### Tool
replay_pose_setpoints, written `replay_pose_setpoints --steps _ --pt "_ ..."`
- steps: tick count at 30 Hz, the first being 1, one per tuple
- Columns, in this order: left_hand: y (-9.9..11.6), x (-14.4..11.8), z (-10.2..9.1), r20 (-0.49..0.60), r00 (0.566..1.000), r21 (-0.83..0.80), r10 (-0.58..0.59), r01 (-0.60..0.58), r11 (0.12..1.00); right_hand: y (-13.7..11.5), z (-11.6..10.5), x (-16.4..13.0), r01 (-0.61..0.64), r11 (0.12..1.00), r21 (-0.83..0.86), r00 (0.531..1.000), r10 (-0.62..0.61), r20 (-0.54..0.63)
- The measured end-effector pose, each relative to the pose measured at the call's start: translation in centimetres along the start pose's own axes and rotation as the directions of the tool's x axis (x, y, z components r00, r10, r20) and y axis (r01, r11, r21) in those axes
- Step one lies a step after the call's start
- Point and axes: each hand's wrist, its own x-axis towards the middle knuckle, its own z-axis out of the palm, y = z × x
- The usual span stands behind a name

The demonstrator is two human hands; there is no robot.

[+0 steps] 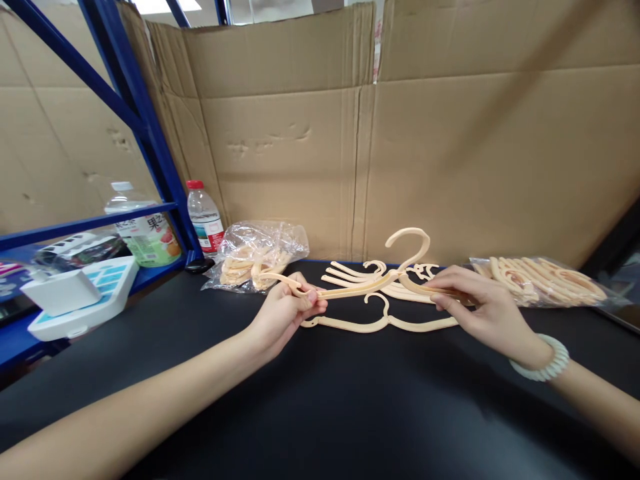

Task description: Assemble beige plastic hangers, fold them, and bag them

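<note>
A cream plastic hanger [367,287] is held up above the black table, its hook curving upward. My left hand [290,310] pinches one arm of it, and the notched end sticks out past my thumb. On the other side, my right hand [475,303] grips the opposite arm, hiding that end. Just below lies a second cream hanger [355,325], flat on the table with its hook pointing away from me. Behind the held hanger rest several loose hanger pieces [345,273], partly covered by it.
A clear bag of hanger parts [265,257] lies back left, another bag of hangers [545,280] back right. A red-capped water bottle [205,220] stands before the cardboard wall [280,147]. On the blue shelf [85,228] at left are a juice bottle [150,240] and a white-and-blue case [110,287].
</note>
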Motion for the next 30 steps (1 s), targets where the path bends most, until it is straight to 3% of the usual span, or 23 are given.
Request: replay_pose_setpoints --steps 6,9,12,13,14,15,16,17,18,19,21,24,30 --pt "-0.2 0.2 0.3 -0.106 0.994 -0.051 0.000 -0.005 0.999 0.0 0.3 -0.1 -0.132 0.991 0.029 0.991 0.131 0.032" --pt "-0.6 -0.2 0.5 -0.108 0.994 -0.056 -0.022 0.016 0.998 0.0 0.2 0.0 -0.202 0.977 0.069 0.979 0.201 0.024" --pt "-1.1 -1.3 1.0 0.003 1.000 0.149 -0.029 0.028 0.988 0.0 0.0 0.2 -0.299 0.938 0.175 0.954 0.295 0.052" --pt "-1.2 -1.9 1.3 0.091 0.996 0.296 -0.015 -0.013 0.955 0.0 -0.1 0.3 -0.332 0.920 0.207 0.943 0.322 0.083" --pt "-1.3 -2.5 1.5 0.214 0.976 0.471 0.040 -0.139 0.871 0.0 -0.2 0.3 -0.362 0.903 0.230 0.931 0.341 0.127" --pt "-1.3 -3.2 1.8 0.392 0.915 0.612 0.095 -0.336 0.716 0.0 -0.2 0.4 -0.390 0.888 0.243 0.917 0.353 0.184" --pt "-1.2 -3.9 2.1 0.579 0.806 0.655 0.120 -0.548 0.520 0.1 -0.3 0.4 -0.414 0.876 0.247 0.901 0.355 0.249" --pt "-1.2 -4.5 2.3 0.738 0.664 0.598 0.121 -0.726 0.338 0.1 -0.3 0.4 -0.434 0.866 0.246 0.882 0.353 0.313" --pt "-1.1 -5.1 2.5 0.814 0.577 0.556 0.069 -0.807 0.198 0.1 -0.2 0.4 -0.453 0.858 0.241 0.859 0.348 0.377" --pt "-1.0 -5.5 2.7 0.846 0.532 0.527 0.032 -0.844 0.098 0.1 -0.2 0.4 -0.468 0.853 0.231 0.833 0.339 0.437" --pt "-0.9 -5.8 2.8 0.846 0.532 0.532 -0.019 -0.847 -0.011 0.0 -0.2 0.4 -0.481 0.853 0.204 0.778 0.307 0.549" --pt "-1.1 -5.5 2.6 0.805 0.590 0.584 -0.059 -0.807 -0.090 -0.1 -0.2 0.4 -0.445 0.884 0.145 0.717 0.254 0.649" --pt "-1.7 -4.8 2.1 0.764 0.640 0.628 -0.085 -0.767 -0.136 0.1 -0.5 0.4 -0.280 0.960 -0.010 0.710 0.215 0.671"
